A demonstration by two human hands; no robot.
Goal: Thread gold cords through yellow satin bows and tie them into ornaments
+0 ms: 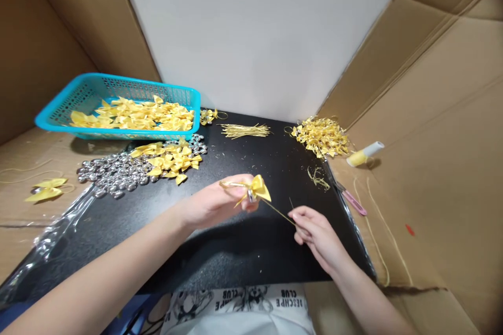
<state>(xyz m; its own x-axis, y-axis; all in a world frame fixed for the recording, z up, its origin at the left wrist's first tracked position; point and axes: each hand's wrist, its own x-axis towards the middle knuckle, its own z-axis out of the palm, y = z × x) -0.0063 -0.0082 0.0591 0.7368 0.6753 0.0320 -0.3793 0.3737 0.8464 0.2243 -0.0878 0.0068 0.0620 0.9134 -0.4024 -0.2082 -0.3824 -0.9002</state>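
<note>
Over the middle of the black table, my left hand [223, 201] is closed on a yellow ribbon bow [259, 187]. A small silver bell or bead shows under the bow; I cannot tell which. A thin gold cord [278, 211] runs from the bow to my right hand [316, 233]. There my fingers pinch the cord, and its loose end sticks up past them. Beyond my hands lies a bundle of cut gold cords [245, 131].
A blue basket [118, 81] of yellow bows stands at the back left, before silver beads [113, 170] and loose bows [173, 159]. Finished-looking bows [320, 136] are heaped back right. Pink-handled scissors [354, 203], cord scraps [318, 179] and a glue-like tube [364, 154] lie right. Cardboard walls flank the table.
</note>
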